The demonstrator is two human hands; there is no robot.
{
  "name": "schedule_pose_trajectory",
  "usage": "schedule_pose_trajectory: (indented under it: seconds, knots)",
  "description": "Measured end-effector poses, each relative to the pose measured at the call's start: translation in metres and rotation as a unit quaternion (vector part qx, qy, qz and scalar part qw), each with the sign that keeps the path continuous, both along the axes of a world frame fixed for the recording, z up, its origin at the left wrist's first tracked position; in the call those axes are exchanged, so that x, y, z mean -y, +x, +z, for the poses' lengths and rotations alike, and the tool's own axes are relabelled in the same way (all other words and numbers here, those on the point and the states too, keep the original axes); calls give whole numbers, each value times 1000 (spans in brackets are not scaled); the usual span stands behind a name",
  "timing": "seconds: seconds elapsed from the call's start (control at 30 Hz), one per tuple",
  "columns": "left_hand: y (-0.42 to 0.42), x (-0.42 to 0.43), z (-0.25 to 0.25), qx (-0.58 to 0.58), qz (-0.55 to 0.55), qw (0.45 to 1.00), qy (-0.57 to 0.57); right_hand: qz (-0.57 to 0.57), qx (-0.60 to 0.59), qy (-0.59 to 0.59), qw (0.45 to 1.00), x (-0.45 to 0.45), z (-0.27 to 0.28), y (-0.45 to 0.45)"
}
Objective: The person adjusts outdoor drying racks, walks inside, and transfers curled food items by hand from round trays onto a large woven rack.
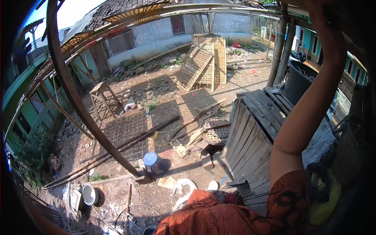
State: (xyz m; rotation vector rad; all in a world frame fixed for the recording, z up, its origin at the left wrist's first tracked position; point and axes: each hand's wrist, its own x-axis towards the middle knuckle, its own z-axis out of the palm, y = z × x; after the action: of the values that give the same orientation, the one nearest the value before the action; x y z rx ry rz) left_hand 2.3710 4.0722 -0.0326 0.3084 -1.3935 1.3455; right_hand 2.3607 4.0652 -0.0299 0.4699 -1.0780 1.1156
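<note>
Fingers of the raised right hand are hidden at the dark top edge, so I cannot tell their state; the wooden post stands near, left of the forearm.

Your view is bright, sunlit from outside, with crisp ground shadows, glare at ten o'clock, and curved, blackened edges.

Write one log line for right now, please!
right hand: raised high, grip unclear | left hand: not visible | tan rectangular woven panels: leaning in yard
</note>
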Motion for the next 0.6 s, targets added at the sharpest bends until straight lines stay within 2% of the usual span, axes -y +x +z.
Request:
schedule_pose_trajectory:
  seconds: [0.07, 0.23, 0.4, 0.47, 0.5, 0.53, 0.6]
  knots:
    - [27, -32, -5, -3, -32, 999, 11, -7, 2, -8, 1000, -25, -1, 32]
    - [94, -117, 7, -14, -4, 1000, 11, -41, 0, -39, 998, -86, 24, 121]
    - [144, -188, 28, -48, 87, 995, -7, -105, 5, -86, 991, -126, 45, 191]
    - [157, -215, 36, -70, 141, 987, -13, -105, 25, -35, 993, -144, 49, 225]
    - [162, -228, 40, -80, 167, 982, -17, -173, -70, -63, 980, -147, 57, 236]
    - [165, -243, 47, -91, 198, 976, -19, -179, -68, -59, 980, -152, 60, 253]
    - [170, -268, 59, -117, 267, 956, -24, -200, 194, -59, 959, -160, 60, 290]
